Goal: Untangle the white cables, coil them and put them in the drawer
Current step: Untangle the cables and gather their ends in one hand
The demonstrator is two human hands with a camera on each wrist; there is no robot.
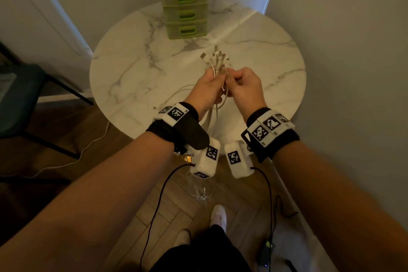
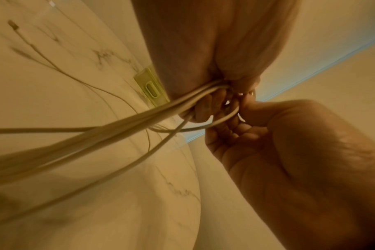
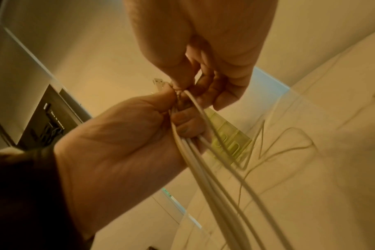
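Observation:
Several white cables point(image 1: 217, 59) are bunched together, their plug ends fanning out above my hands over the round marble table point(image 1: 136, 68). My left hand point(image 1: 215, 77) grips the bundle point(image 2: 139, 121) just below the plugs. My right hand point(image 1: 231, 78) sits close against it and pinches one cable point(image 2: 227, 116) of the bunch point(image 3: 203, 160). The long ends hang off the table's front edge to the floor point(image 1: 202, 194). One strand point(image 1: 176, 93) trails left across the tabletop. The green drawer unit point(image 1: 185, 0) stands at the back of the table with all its drawers closed.
Walls close in behind the table and on the right. A dark chair point(image 1: 24, 99) stands at the left, and another white cord point(image 1: 77, 157) lies on the wooden floor. Black leads point(image 1: 159, 201) run from my wrist cameras. My feet point(image 1: 218, 214) are near the table's base.

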